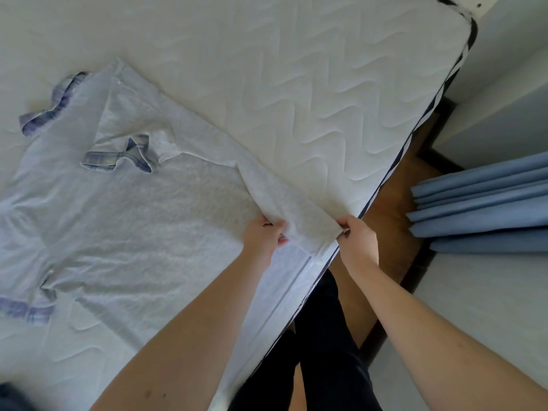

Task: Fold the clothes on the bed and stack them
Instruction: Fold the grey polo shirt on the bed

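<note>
A pale blue shirt [127,221] with blue plaid collar and sleeve cuffs lies spread flat on the white quilted bed [311,93]. One side of it is folded inward along a long crease. My left hand [264,237] pinches the shirt's bottom hem near the mattress edge. My right hand [357,238] pinches the same hem at its corner, right at the bed's edge. The cloth between the two hands is lifted slightly off the mattress.
The mattress edge [394,173] runs diagonally beside a wooden floor [397,232]. Blue curtains [480,203] hang at the right by a white wall. A dark garment [12,396] shows at the bottom left corner. My dark trousers [326,351] stand against the bed.
</note>
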A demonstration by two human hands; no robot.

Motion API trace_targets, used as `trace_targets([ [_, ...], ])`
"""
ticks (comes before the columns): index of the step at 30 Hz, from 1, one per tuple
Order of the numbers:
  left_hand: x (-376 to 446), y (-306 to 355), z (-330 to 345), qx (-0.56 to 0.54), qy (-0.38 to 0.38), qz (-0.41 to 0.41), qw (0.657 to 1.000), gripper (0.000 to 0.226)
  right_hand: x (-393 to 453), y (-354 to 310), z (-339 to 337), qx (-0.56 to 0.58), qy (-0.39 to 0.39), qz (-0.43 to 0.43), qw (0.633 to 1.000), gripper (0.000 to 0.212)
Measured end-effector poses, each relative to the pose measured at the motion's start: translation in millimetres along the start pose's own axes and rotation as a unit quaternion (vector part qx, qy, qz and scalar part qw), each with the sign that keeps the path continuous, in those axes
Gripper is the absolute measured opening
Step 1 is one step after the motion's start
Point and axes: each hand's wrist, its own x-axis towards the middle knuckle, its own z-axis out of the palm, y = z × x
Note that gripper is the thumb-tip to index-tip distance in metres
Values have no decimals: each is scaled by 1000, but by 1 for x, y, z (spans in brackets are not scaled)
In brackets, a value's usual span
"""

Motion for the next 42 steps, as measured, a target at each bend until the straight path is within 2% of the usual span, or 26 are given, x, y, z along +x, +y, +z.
trace_targets([
  [2,-2,-3,1,64,13,5,998,9,1,2,-2,-1,-5,17,1000,21],
  [4,-1,-1,-2,149,-7,20,989,10,4,3,-3,12,-11,55,998,20],
  [6,3,3,-9,227,-36,38,972,21,7,4,-6,26,-4,85,996,14],
  [8,6,6,-18,262,-48,45,963,27,9,5,-9,45,5,95,994,9],
  [10,13,10,-29,247,-26,57,967,30,7,4,-12,51,6,83,995,16],
  [13,28,23,-49,152,36,82,984,24,-3,-1,-11,40,40,54,997,34],
  [16,44,44,-70,46,74,90,992,17,-9,-15,-3,36,65,-6,997,33],
  [21,69,83,-93,-110,121,83,983,7,-6,-53,28,65,-30,-89,993,24],
  [23,80,100,-100,-147,143,72,976,16,-1,-68,43,95,-51,-104,989,25],
  [26,94,127,-107,-198,142,13,970,26,8,-82,61,116,-67,-119,984,26],
  [29,106,144,-114,-178,141,-38,973,27,16,-87,68,115,-86,-110,983,23],
  [32,112,150,-119,-159,145,-48,975,29,21,-87,66,105,-112,-90,984,23],
  [36,108,137,-135,-13,227,42,973,25,26,-89,62,105,-127,-89,982,26],
  [40,99,119,-149,31,180,63,981,16,28,-93,62,82,-110,-80,987,24],
  [42,99,119,-154,8,180,66,981,19,28,-99,66,55,-103,-85,989,23],
])
